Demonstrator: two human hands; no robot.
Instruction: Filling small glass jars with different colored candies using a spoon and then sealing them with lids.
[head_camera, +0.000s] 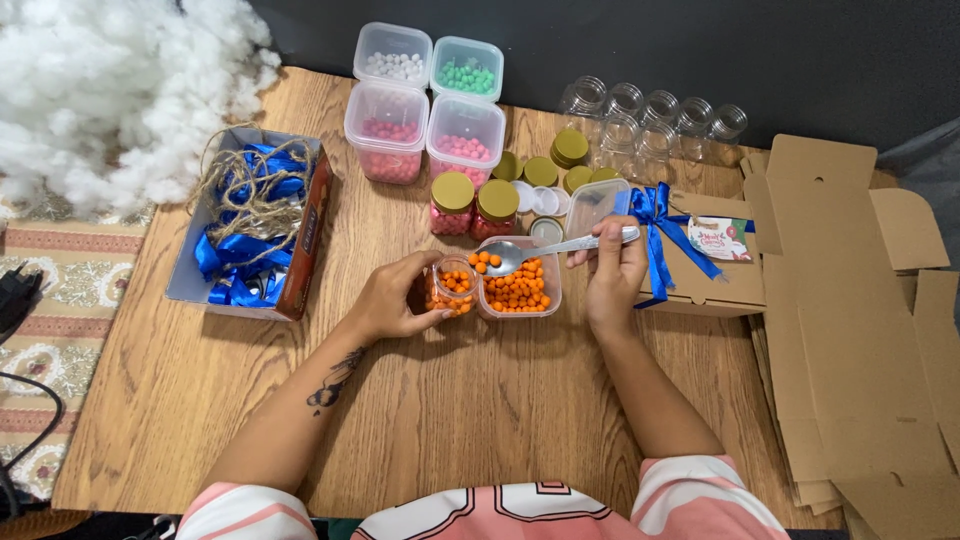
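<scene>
Jar (452, 287) in left grip (385, 300); right grip (612, 270) holds spoon (545, 250); filled jars (472, 207) crowd behind.

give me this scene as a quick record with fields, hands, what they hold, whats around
left hand: holds small glass jar, partly filled with orange candies
right hand: holds metal spoon carrying orange candies
spoon position: over the jar and the tub
tub: clear, orange candies inside
behind: two gold-lidded jars, four candy tubs, empty jars
left: box of blue ribbon and twine
surface: wooden table

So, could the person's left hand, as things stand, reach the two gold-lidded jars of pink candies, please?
Probably not freely: the left hand holds a small glass jar, though the gold-lidded jars stand unobstructed just behind it.
</scene>
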